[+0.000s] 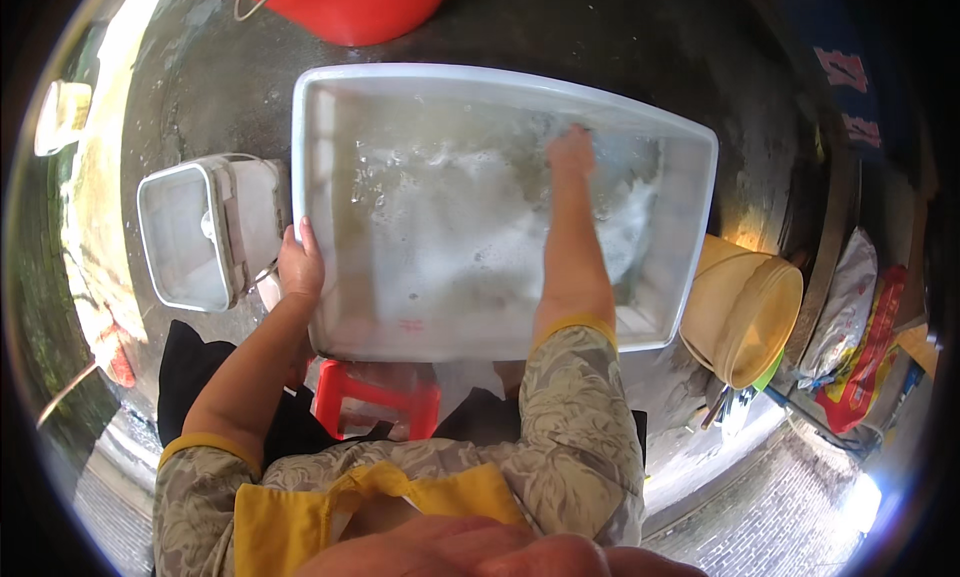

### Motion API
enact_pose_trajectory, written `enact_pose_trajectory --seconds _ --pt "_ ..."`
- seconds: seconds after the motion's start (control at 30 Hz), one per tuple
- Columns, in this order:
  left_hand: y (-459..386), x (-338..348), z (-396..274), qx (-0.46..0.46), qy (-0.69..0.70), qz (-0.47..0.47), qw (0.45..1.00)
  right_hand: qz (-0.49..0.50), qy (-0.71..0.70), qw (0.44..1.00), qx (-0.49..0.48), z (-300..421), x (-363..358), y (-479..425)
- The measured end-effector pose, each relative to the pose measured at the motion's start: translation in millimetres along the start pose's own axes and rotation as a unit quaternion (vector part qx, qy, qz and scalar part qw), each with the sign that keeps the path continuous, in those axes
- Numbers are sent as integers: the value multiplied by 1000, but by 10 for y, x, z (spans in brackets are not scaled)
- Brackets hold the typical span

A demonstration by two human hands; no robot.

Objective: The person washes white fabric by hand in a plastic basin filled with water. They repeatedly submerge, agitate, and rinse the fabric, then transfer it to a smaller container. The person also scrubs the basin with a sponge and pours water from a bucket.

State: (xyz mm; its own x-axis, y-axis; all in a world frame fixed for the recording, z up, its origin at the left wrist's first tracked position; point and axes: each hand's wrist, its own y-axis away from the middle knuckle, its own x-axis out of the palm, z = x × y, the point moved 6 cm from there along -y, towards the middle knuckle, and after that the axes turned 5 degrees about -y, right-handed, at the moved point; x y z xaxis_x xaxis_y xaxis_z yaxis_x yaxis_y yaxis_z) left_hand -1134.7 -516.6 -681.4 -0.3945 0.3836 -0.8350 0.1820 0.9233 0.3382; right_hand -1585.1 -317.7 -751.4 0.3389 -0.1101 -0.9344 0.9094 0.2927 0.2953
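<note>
A large white plastic tub (525,73) with cloudy, splashing water (450,194) in it lies in front of me. My left hand (302,266) grips the tub's left rim, thumb up over the edge. Inside the tub, towards its far right, my right hand (572,151) is at the water. Its fingers are blurred and partly hidden, so I cannot tell whether it holds anything. Small red marks show near the tub's near wall.
Left of the tub is a white square bucket (184,236) with a wire handle. A red bucket (360,7) stands beyond it. At the right lies a yellowish bucket (742,314), near plastic sacks (844,314). A red plastic stool (375,389) is close to my legs.
</note>
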Motion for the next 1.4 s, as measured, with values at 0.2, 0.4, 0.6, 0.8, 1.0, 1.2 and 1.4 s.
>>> enact_pose_trajectory --seconds 0.2,0.4,0.6,0.8,1.0,1.2,1.4 --pt "-99 118 131 -1 -12 7 1000 35 -63 990 -119 824 522 995" --pt "-83 114 -49 26 17 4 1000 56 -98 960 -256 119 907 1165" --pt "-54 59 65 -10 -19 24 999 66 92 992 58 -838 -146 687" --pt "-58 106 36 -1 -44 4 999 167 161 972 24 -1086 569 1317" --pt "-84 101 54 6 -20 -3 1000 224 321 884 -255 87 633 1056" --pt "-105 113 104 6 -28 -3 1000 89 -29 989 110 -845 91 681" --pt "-57 74 81 -15 -41 10 999 223 76 972 -6 -564 556 1471"
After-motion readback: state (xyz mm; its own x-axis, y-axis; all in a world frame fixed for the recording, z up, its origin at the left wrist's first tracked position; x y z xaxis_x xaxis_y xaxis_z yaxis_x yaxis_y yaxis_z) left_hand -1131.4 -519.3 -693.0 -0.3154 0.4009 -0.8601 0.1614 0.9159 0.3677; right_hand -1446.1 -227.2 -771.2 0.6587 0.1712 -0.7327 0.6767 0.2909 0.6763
